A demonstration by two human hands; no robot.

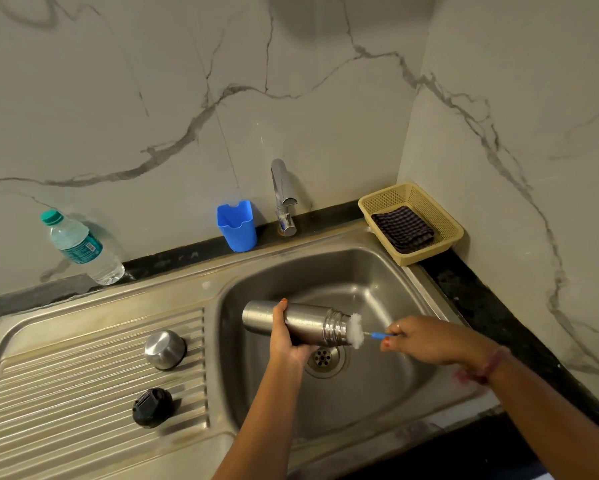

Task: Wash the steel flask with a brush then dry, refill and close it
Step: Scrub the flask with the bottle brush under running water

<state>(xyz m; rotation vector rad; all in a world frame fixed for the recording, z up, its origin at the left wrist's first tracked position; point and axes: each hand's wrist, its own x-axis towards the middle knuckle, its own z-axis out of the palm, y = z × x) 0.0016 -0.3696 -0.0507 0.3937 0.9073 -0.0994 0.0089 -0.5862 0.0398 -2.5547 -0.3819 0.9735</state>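
I have the flask (291,322) lying on its side over the sink (377,271) basin, mouth pointing to my right, just above the drain (323,357). My left hand (286,336) wraps it from below near the middle, fingers curled over the top of the body. My right hand (426,337) pinches the brush (358,331) by its thin blue handle between thumb and fingertips; the remaining fingers look loosely curled, though I cannot tell exactly how they lie. The white bristle head sits right at the flask's mouth, touching the rim, most of it outside.

I judge this to be the scrubbing step, early in the task: drying, refilling and closing are all undone. The steel cup (165,349) and the black stopper (152,407) stand apart on the drainboard to my left. The tap (284,197) shows no water running.

The next move, as I see it, calls for pushing the bristles straight along the flask's axis into the neck and working them in and out, with the left hand holding firm so the wet steel does not twist or slip. After that a rinse needs the tap on. The cloth (403,228) in the basket (440,216) looks handy for drying, and the water bottle (81,245) by the wall for the refill.
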